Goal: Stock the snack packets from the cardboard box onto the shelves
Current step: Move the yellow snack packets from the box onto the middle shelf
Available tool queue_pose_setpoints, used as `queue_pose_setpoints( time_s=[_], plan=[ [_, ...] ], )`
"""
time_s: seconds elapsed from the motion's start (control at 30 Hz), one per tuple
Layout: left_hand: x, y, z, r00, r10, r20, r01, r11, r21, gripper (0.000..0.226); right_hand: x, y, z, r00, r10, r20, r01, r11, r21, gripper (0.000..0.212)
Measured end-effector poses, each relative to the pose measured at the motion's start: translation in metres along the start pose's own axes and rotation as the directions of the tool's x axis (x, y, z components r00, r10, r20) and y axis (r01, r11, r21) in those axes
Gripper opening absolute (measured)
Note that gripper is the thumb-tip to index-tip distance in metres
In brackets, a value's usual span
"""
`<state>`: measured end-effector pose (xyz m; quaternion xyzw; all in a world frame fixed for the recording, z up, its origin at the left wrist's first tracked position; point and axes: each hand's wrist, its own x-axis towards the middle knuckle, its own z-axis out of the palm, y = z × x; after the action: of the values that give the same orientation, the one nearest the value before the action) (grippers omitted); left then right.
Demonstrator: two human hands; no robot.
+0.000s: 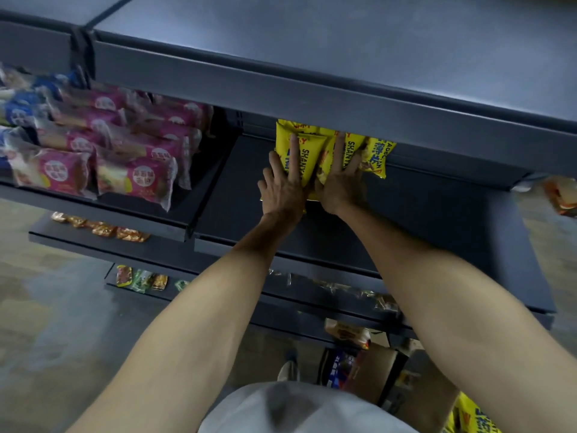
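Several yellow snack packets stand side by side on a dark shelf, their tops hidden under the shelf above. My left hand lies flat against the leftmost packets with straight fingers. My right hand presses flat on the packets beside it, fingers spread. A cardboard box sits on the floor below the shelves. More yellow packets show at the bottom right corner.
Pink snack packets fill the shelf section to the left, with blue ones beyond. Lower shelves hold small orange packets and mixed packets. A grey upper shelf overhangs my hands. My shoe is on the floor.
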<state>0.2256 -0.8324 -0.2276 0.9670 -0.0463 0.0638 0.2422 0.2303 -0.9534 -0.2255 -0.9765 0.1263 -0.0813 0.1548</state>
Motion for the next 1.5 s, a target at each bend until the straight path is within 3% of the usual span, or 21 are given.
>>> queue_pose_setpoints(
  time_s=[0.17,0.37,0.57,0.73,0.9,1.03,1.2,1.5],
  plan=[
    [-0.035,-0.002,-0.005,0.999,0.027,-0.039,-0.033,0.984,-0.175,0.103,-0.036,0.016,-0.017,0.999,-0.033,0.002,0.033,0.999,0.035,0.095],
    [-0.082,-0.024,-0.011,0.994,0.112,0.014,-0.110,0.990,-0.094,0.102,-0.093,0.041,-0.017,1.000,-0.013,0.007,0.012,0.999,0.033,0.084],
    [-0.119,-0.041,-0.034,0.965,0.244,0.093,-0.238,0.969,-0.064,0.081,-0.134,0.042,-0.028,1.000,-0.006,0.018,0.007,0.999,-0.031,0.061],
    [-0.162,-0.045,-0.042,0.955,0.262,0.139,-0.247,0.962,-0.115,0.069,-0.179,0.041,-0.039,0.996,0.076,0.049,-0.077,0.997,0.014,0.059],
    [-0.214,-0.028,-0.030,0.922,0.274,0.274,-0.247,0.960,-0.128,0.072,-0.233,0.071,-0.046,0.985,0.137,0.102,-0.131,0.989,-0.070,0.063],
    [-0.250,-0.014,-0.018,0.866,0.360,0.347,-0.343,0.933,-0.113,0.064,-0.273,0.105,-0.056,0.963,0.241,0.117,-0.237,0.970,-0.045,0.071],
    [-0.270,0.009,-0.009,0.787,0.489,0.376,-0.493,0.865,-0.093,0.048,-0.324,0.151,-0.072,0.924,0.366,0.109,-0.363,0.931,-0.043,0.066],
    [-0.333,0.096,0.041,0.633,0.600,0.489,-0.637,0.763,-0.112,0.053,-0.420,0.249,-0.102,0.835,0.543,0.085,-0.538,0.839,-0.076,0.065]
  ],
)
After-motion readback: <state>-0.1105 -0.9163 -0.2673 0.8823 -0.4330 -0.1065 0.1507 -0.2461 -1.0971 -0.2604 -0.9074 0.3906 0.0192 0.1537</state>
